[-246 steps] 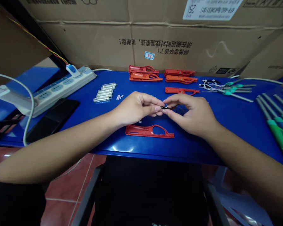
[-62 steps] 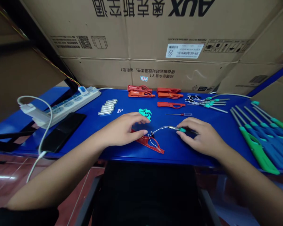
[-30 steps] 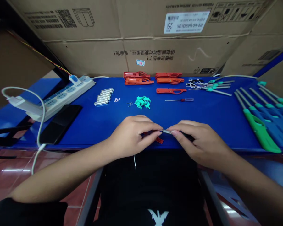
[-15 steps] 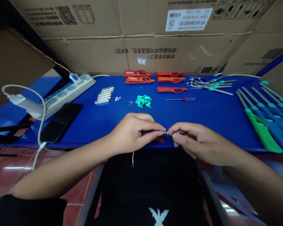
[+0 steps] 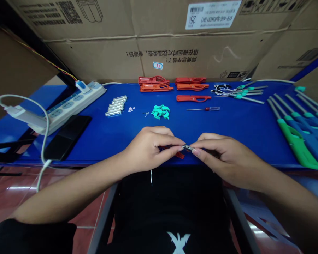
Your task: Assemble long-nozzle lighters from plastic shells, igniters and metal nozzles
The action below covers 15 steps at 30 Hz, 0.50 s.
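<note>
Thumb and fingers of my left hand (image 5: 155,149) pinch one end of a small metallic piece (image 5: 187,147) near the table's front edge. At its other end, the fingertips of my right hand (image 5: 222,155) close on the same piece. Under my left hand an orange-red plastic part (image 5: 179,155) shows partly; the rest is hidden by the fingers. A thin white wire (image 5: 151,178) hangs below my left hand. Beyond the hands lie a heap of turquoise plastic parts (image 5: 160,112) and a screwdriver (image 5: 203,109).
Orange-red casings (image 5: 193,98) lie at the back, before a cardboard box (image 5: 100,56). Clear cylinders (image 5: 116,106), a power strip (image 5: 71,106) and a black phone (image 5: 68,137) are left. Metal rods with wires (image 5: 245,94) and green and blue lighters (image 5: 298,144) are right.
My right hand has shifted and its fingers have straightened somewhat, so more of the metallic piece shows between the hands. My left hand keeps its pinch. The view has shifted slightly.
</note>
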Motion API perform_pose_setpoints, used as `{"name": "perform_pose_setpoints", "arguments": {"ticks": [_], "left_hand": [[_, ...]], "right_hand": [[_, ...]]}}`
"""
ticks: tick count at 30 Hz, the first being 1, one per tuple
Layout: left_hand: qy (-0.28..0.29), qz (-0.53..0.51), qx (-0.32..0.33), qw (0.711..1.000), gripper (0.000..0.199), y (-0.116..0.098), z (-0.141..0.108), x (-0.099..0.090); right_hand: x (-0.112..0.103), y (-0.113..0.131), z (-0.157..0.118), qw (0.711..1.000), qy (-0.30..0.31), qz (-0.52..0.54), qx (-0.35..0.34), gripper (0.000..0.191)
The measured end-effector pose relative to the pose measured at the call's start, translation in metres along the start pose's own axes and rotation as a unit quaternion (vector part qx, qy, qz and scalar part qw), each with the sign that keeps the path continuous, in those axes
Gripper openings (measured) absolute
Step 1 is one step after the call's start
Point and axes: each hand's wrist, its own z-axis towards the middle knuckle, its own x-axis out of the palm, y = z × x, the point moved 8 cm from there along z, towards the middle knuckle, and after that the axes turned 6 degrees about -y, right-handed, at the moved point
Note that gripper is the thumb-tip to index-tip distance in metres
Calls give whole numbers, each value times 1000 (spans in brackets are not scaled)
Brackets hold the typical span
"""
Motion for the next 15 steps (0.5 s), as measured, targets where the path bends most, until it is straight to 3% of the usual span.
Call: {"name": "perform_pose_setpoints", "arguments": {"ticks": [9,15], "left_hand": [[5,1,15,1000,14,0,-2,-1],[-3,11,26,1000,11,-7,-3,-5]], "right_hand": [[4,7,-4,998,10,-26,-54,26],[5,9,-4,997,15,11,-80,22]]}}
